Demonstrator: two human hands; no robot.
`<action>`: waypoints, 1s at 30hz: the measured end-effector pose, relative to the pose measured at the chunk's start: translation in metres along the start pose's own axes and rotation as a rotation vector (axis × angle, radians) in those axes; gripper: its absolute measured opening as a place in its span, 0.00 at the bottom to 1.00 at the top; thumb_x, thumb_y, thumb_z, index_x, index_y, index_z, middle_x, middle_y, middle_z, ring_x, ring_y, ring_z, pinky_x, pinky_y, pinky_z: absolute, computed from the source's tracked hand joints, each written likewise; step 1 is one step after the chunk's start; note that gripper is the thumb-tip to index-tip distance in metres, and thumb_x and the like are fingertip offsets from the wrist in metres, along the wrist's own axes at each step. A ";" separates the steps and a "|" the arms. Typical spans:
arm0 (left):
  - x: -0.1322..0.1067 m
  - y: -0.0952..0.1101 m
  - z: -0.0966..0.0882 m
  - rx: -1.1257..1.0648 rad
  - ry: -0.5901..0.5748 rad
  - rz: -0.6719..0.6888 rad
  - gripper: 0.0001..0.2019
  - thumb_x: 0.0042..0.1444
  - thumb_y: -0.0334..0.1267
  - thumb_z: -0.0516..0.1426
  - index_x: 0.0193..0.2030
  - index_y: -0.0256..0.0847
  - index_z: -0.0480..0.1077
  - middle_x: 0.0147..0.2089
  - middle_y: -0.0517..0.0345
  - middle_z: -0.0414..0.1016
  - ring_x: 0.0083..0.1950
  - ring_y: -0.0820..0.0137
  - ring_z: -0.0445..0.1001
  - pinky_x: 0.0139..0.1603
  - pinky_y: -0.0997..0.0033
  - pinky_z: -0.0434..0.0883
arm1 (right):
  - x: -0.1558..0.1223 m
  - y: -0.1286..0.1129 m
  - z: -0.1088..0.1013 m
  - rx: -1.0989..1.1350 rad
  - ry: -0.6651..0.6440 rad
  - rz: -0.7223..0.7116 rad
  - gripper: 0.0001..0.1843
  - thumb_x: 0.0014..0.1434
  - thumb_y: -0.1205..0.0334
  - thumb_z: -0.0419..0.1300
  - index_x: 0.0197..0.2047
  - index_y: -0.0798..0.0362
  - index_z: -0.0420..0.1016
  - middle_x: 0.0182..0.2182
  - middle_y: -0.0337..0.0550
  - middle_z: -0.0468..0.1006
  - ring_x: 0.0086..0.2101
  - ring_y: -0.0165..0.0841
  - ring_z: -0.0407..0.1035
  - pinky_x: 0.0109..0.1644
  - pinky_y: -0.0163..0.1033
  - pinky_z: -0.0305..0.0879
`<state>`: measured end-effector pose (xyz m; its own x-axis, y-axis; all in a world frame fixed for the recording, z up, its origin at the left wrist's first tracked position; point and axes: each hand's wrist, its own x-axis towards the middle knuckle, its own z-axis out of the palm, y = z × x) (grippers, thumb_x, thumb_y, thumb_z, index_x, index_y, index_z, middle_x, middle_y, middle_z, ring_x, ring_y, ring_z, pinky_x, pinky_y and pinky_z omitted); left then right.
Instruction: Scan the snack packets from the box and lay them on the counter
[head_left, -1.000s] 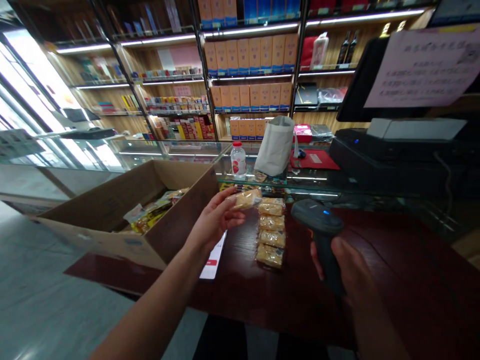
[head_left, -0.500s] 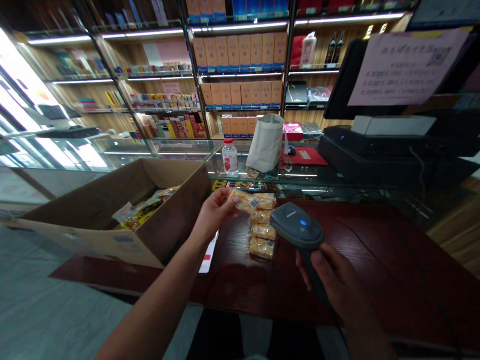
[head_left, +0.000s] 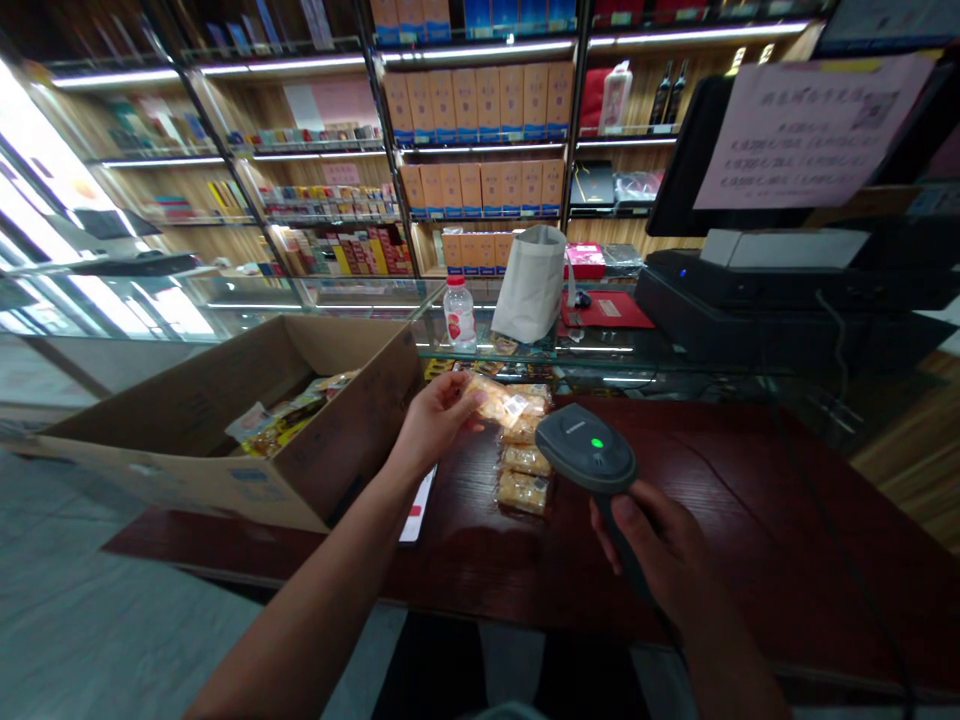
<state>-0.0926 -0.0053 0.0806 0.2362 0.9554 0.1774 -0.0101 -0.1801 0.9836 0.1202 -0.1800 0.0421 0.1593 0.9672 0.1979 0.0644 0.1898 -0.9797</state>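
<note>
Between the thumb and fingers of my left hand is a clear-wrapped snack pack, its white barcode label facing the scanner and brightly lit. My right hand is wrapped around the handle of a dark barcode scanner, whose head points left at that pack and shows a green light. Below the held pack, several similar wrapped snack packs lie in a column on the dark red table. A phone lies partly hidden under my left forearm.
An open cardboard box with packaged goods inside stands at the left. Behind the table, a glass counter holds a plastic bottle, a white bag and a red folder. A monitor stands at the right.
The scanner's light has turned from blue to green, and bright light now falls on the held pack. The scanner has shifted slightly left.
</note>
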 end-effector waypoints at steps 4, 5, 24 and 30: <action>0.005 -0.003 0.002 -0.016 -0.007 -0.045 0.22 0.48 0.47 0.70 0.45 0.39 0.71 0.43 0.56 0.79 0.36 0.70 0.79 0.32 0.74 0.78 | 0.002 0.007 -0.005 0.051 0.005 0.002 0.25 0.67 0.39 0.58 0.30 0.52 0.74 0.20 0.37 0.71 0.19 0.29 0.63 0.23 0.34 0.58; 0.007 -0.005 0.002 -0.027 -0.005 -0.065 0.22 0.49 0.47 0.70 0.44 0.38 0.71 0.42 0.56 0.79 0.35 0.71 0.79 0.32 0.74 0.78 | 0.003 0.009 -0.007 0.074 0.015 0.008 0.25 0.67 0.39 0.58 0.31 0.52 0.74 0.20 0.37 0.71 0.19 0.29 0.64 0.23 0.34 0.58; -0.097 -0.095 0.022 0.072 -0.170 -0.478 0.26 0.50 0.61 0.65 0.38 0.42 0.62 0.30 0.59 0.75 0.22 0.71 0.75 0.19 0.76 0.67 | -0.006 0.036 -0.036 0.303 0.170 0.185 0.24 0.63 0.40 0.62 0.46 0.53 0.78 0.29 0.43 0.79 0.20 0.29 0.66 0.20 0.33 0.63; -0.093 -0.102 0.024 0.537 -0.093 -0.330 0.18 0.60 0.58 0.57 0.36 0.45 0.63 0.26 0.58 0.74 0.23 0.64 0.74 0.25 0.68 0.66 | -0.006 0.043 -0.034 0.321 0.141 0.207 0.23 0.63 0.39 0.63 0.44 0.53 0.79 0.28 0.44 0.79 0.19 0.31 0.67 0.20 0.34 0.64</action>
<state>-0.0904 -0.0817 -0.0370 0.2277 0.9606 -0.1595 0.5602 0.0047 0.8283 0.1549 -0.1836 0.0002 0.2714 0.9622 -0.0239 -0.2904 0.0582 -0.9551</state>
